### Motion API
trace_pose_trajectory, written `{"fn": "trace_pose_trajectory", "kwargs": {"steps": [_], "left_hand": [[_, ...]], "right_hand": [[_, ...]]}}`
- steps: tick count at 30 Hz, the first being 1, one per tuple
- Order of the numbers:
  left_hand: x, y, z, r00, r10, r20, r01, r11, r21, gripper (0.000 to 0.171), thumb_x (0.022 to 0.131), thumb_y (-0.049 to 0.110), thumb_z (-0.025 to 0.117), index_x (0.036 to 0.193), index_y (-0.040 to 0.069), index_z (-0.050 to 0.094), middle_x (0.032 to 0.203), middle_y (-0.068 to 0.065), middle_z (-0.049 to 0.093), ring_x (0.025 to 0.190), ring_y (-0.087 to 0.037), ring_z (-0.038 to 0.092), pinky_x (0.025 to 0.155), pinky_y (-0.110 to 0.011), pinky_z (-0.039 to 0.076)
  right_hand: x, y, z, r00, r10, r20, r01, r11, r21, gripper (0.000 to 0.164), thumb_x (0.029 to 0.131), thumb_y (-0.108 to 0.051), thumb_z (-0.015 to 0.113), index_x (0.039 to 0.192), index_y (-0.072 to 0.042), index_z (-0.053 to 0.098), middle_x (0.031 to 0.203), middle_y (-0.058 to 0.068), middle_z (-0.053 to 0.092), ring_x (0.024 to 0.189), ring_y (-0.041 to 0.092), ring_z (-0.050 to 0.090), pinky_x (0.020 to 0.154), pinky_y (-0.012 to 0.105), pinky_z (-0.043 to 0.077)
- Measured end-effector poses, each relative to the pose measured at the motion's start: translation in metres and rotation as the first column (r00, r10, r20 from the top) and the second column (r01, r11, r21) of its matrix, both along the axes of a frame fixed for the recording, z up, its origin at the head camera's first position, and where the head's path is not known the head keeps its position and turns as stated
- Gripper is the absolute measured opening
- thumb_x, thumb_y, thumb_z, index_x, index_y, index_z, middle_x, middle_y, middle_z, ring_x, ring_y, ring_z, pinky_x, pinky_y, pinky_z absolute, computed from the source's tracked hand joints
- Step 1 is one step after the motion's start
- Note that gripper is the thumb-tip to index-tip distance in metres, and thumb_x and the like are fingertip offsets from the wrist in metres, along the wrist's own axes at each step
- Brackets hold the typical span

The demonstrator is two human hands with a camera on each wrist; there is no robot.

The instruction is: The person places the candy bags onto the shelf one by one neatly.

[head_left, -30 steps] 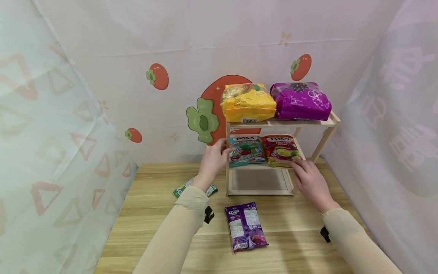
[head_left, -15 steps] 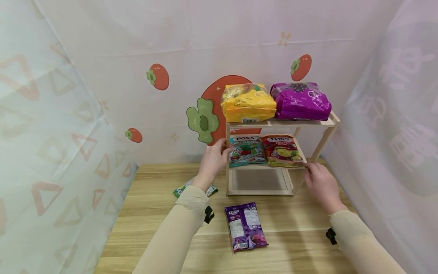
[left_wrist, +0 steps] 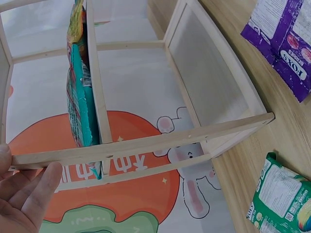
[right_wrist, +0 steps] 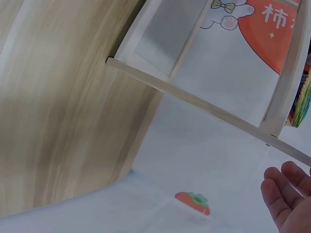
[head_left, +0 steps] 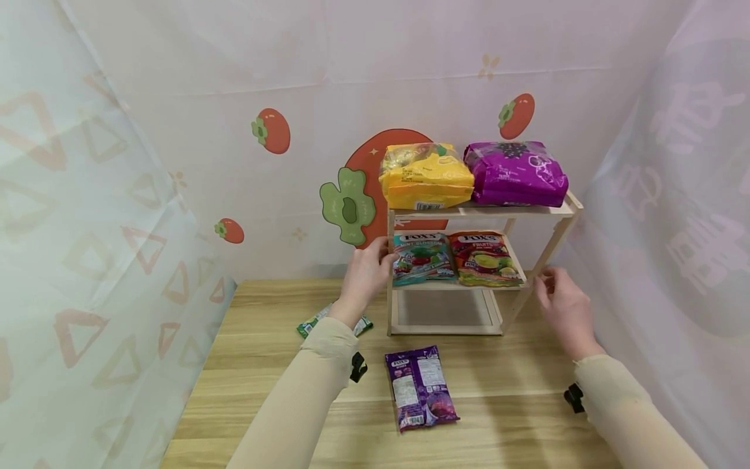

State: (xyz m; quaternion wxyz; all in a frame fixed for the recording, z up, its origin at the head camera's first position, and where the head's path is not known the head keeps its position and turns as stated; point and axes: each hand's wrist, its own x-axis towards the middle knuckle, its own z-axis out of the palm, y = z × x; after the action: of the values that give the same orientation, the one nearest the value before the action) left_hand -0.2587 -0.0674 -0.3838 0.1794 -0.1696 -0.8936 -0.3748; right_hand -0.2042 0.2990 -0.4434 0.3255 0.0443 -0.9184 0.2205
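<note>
A small wooden two-tier rack [head_left: 448,330] stands on the table. My left hand [head_left: 366,270] grips its left front post, with thumb and fingers on either side of the wood in the left wrist view. My right hand [head_left: 565,306] is just outside the right front post, loosely curled fingertips right at the wood; in the right wrist view its fingers [right_wrist: 277,191] hold nothing visible. On the middle shelf, a teal mint-blossom candy bag [head_left: 423,260] and a red fruit candy bag [head_left: 485,260] lean side by side. A yellow bag [head_left: 428,179] and a purple bag [head_left: 515,174] sit on top.
A flat purple candy bag [head_left: 422,389] lies on the wooden table [head_left: 258,384] in front of the rack. Left of the rack, a green candy bag [left_wrist: 279,194] lies partly behind my left arm. Printed cloth walls [head_left: 176,130] enclose the table at the back and sides.
My right hand has left the lower edge of the red candy bag and moved right, past the shelf corner, to the right post's outer side. My left hand stays on its post.
</note>
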Motion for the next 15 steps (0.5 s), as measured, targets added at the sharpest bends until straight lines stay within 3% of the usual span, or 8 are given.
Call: {"fn": "trace_pose_trajectory", "kwargs": {"steps": [8, 15], "left_hand": [[0.000, 0.000, 0.000, 1.000, 0.001, -0.002, -0.001, 1.000, 0.000, 0.020, 0.091, 0.018, 0.062, 0.110, 0.012, 0.061, 0.095, -0.004, 0.070, 0.078, -0.016, 0.066, 0.070, -0.033, 0.053], [0.000, 0.000, 0.000, 1.000, 0.001, 0.013, -0.001, 1.000, 0.005, 0.021, 0.091, 0.019, 0.061, 0.111, 0.012, 0.061, 0.094, -0.005, 0.069, 0.078, -0.016, 0.066, 0.071, -0.034, 0.052]], "right_hand": [[-0.006, 0.004, 0.005, 0.999, -0.046, 0.005, 0.046, 0.998, -0.030, 0.023, 0.093, -0.015, 0.055, 0.103, 0.005, 0.051, 0.083, 0.023, 0.063, 0.064, 0.035, 0.060, 0.055, 0.052, 0.047], [-0.013, 0.002, 0.016, 0.999, -0.039, 0.008, 0.039, 0.997, -0.059, 0.023, 0.093, -0.015, 0.053, 0.106, 0.003, 0.050, 0.086, 0.024, 0.065, 0.063, 0.039, 0.062, 0.056, 0.053, 0.046]]}}
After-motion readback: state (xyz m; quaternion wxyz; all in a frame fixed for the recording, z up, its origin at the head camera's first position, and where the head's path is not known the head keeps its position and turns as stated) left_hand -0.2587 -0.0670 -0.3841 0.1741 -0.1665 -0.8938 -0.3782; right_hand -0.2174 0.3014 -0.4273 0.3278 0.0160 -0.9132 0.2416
